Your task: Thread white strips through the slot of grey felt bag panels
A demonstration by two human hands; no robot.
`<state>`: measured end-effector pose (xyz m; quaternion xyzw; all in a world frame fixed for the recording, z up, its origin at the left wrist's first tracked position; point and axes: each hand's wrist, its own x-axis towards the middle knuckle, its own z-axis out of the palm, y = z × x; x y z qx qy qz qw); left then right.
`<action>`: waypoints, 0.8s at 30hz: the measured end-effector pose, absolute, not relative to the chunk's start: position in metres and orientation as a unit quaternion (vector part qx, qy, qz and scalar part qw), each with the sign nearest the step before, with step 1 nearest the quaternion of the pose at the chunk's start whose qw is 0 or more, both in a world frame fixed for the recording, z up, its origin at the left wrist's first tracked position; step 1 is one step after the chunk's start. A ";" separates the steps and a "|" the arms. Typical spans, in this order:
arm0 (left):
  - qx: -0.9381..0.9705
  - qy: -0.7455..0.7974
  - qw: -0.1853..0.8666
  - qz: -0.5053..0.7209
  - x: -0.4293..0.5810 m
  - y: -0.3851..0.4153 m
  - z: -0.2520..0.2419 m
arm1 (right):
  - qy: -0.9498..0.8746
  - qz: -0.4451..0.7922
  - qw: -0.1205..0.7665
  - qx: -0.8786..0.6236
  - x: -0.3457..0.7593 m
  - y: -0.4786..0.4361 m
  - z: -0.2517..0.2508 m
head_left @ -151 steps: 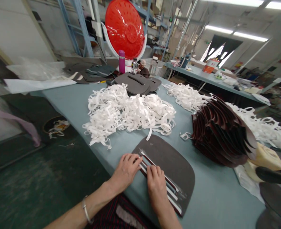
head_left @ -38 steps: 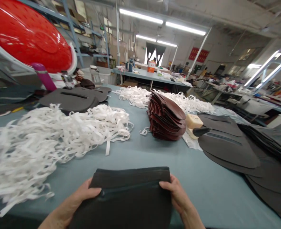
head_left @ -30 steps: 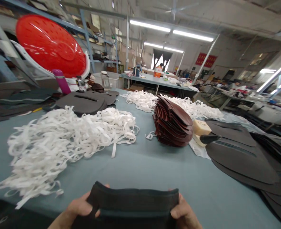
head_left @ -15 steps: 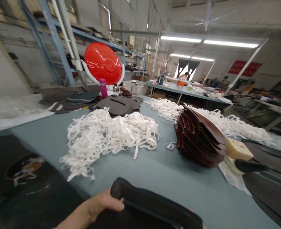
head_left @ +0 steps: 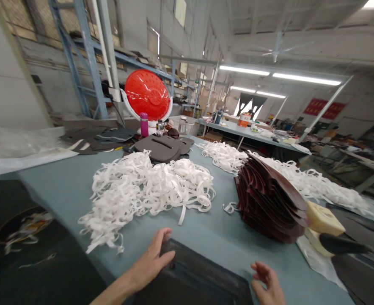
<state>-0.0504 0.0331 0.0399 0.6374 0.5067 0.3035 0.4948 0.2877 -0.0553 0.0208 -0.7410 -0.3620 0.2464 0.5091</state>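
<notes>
Dark panel [head_left: 190, 277] — left fingers [head_left: 163, 250] on its edge, right hand [head_left: 266, 281] open beside.

Bright, even light falls from ceiling tubes [head_left: 244, 70], with glare on the red basket [head_left: 147, 95] and faint shadows; the wide lens bends the shelf posts [head_left: 90, 59], the plastic sheet [head_left: 15, 144] blurs, the panel [head_left: 190, 277] looks dim

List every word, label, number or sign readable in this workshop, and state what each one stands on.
No text can be read for certain.
Red banners on the far wall: characters show, too small and blurred to read.
Label on the small bottle beside the magenta flask: too small to read.
Orange tub on the far table: any marking too blurred to read.
</notes>
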 end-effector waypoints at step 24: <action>0.837 0.448 0.176 0.262 0.059 0.173 0.057 | -0.461 0.456 0.418 -0.636 0.243 -0.043 0.071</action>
